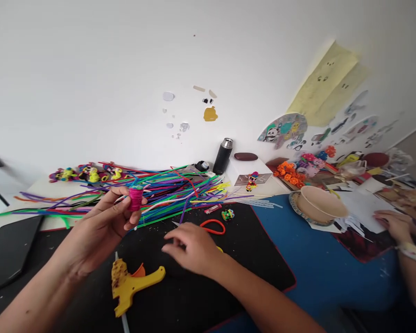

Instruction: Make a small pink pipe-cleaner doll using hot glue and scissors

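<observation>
My left hand (107,217) holds a small pink coil (135,199) of wound pipe cleaner, with blue-green at its top, between thumb and fingers. To its right, my right hand (194,247) hovers over the black mat (180,296), fingers apart and curved, nothing visible between them. Below the hands a yellow glue gun (135,284) lies on the mat, a glue stick poking from its end. Beyond my right hand are a red pipe cleaner loop (213,226) and a small green and yellow piece (228,214).
Many coloured pipe cleaners (173,189) lie along the wall. Behind them stands a black bottle (223,156). Finished small figures (90,174) sit at the back left. On the right are a bowl (321,203), paper scraps and another person's hand (397,224).
</observation>
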Tool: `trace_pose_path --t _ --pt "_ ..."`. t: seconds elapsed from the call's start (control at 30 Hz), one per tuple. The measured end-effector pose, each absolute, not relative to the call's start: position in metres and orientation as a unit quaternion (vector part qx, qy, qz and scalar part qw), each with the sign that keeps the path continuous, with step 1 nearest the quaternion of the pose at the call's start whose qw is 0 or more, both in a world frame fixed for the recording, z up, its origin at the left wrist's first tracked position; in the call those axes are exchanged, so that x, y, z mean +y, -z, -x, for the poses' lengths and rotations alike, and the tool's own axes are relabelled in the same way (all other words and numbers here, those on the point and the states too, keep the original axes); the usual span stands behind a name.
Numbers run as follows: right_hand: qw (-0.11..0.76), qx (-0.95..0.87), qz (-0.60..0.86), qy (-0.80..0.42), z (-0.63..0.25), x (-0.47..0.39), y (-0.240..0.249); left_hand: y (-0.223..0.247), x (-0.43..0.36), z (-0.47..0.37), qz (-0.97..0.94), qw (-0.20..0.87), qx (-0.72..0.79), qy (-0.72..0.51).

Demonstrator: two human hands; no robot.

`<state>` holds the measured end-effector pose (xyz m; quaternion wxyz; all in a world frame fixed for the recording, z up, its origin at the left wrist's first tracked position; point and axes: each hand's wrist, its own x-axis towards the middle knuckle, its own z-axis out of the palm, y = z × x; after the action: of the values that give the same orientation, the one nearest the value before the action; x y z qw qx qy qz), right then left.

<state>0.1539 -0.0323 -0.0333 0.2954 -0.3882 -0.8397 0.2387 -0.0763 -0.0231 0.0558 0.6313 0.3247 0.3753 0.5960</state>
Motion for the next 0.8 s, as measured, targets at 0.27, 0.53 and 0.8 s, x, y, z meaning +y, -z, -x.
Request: trace_pose_path --t 0.27,0.53,0.8 --pt "0.392 -0.606 0.652 -0.233 -0.29 -0.006 0.052 -0.048 -0.027 0.068 -0.279 0.665 0.413 -0.557" --pt "0.315 -0.623 0.693 -0.176 -0.32 -0.006 0.062 -0.046 -0.035 0.049 -0.322 0.691 0.403 -0.507" --pt "0.264 -0.651 0.698 -0.14 -0.306 0.002 0.067 -0.043 -0.045 0.038 -0.313 0.75 0.36 -0.459"
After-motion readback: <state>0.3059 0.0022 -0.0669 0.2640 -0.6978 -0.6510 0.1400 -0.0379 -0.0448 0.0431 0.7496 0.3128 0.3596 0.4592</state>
